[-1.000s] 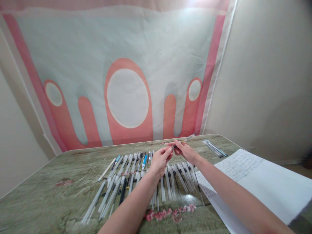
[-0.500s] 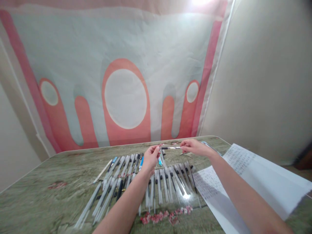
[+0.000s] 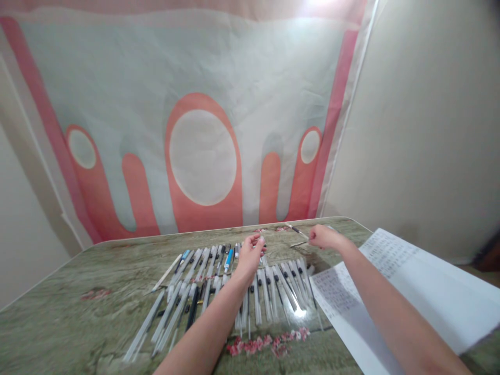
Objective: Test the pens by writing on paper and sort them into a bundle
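Observation:
My right hand is closed at the far side of the table, fingertips pinched at the near end of a slim pen with a dark middle part. The pen slants up and left from the fingers. Just below it lies another thin dark-tipped stick. My left hand hovers over the pens with fingers apart and loosely curled. A clear pen lies beside its fingertips; whether they touch is unclear. A blue pen is left of this hand. Clear-barrelled pens lie in two rows, partly hidden by my left forearm.
Sheets of paper with writing lie at the right, under my right forearm. A white stick-like pen is at the left end of the back row. The patterned table meets a printed hanging cloth behind.
My right hand has moved right, taking the pen out of my left hand; the pen now slants instead of lying level. My left hand has loosened and shifted slightly right.

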Demonstrator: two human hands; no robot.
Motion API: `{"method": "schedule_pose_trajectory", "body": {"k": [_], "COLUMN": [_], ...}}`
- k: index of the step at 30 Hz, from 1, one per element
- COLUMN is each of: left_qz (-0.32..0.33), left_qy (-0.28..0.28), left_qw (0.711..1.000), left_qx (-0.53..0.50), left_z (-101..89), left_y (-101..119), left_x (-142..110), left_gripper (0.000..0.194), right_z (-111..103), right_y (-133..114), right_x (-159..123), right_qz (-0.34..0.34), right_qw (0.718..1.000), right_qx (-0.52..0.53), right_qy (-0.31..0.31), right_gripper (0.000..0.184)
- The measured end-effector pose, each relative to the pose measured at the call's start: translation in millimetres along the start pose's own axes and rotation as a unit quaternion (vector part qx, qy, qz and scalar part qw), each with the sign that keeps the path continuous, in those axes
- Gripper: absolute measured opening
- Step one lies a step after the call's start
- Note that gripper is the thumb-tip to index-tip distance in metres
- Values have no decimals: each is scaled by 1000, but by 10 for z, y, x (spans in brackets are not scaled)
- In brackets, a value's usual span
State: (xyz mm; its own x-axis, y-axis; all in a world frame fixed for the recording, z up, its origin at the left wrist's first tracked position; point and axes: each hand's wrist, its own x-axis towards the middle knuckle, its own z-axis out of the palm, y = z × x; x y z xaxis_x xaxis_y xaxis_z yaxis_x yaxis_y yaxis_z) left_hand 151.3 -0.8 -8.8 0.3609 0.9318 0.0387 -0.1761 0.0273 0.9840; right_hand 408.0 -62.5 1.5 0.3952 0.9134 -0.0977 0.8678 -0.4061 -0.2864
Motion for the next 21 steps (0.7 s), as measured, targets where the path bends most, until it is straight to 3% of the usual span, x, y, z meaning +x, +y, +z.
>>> {"method": "schedule_pose_trajectory", "body": {"k": [4, 9, 16, 21], "left_qz": [-11, -17, -30, -13], "left_qy": [-9, -14, -15, -4], "left_qw": [1000, 1000, 999, 999], "left_qx": [15, 6, 6, 35], "left_z": [13, 16, 1, -140], "left_y": [19, 22, 46, 151], "left_x": [-20, -34, -11, 89], "left_gripper": [32, 31, 29, 27], "right_z": [6, 28, 84, 59], "right_y": [380, 686, 854, 848], "right_x": [78, 120, 210, 210], "right_qz": [98, 150, 166, 151], "right_qw": [994, 986, 982, 982], "right_qx": [-52, -72, -85, -93], "right_qy": [-2, 15, 37, 58], "right_gripper": [5, 9, 10, 23]}}
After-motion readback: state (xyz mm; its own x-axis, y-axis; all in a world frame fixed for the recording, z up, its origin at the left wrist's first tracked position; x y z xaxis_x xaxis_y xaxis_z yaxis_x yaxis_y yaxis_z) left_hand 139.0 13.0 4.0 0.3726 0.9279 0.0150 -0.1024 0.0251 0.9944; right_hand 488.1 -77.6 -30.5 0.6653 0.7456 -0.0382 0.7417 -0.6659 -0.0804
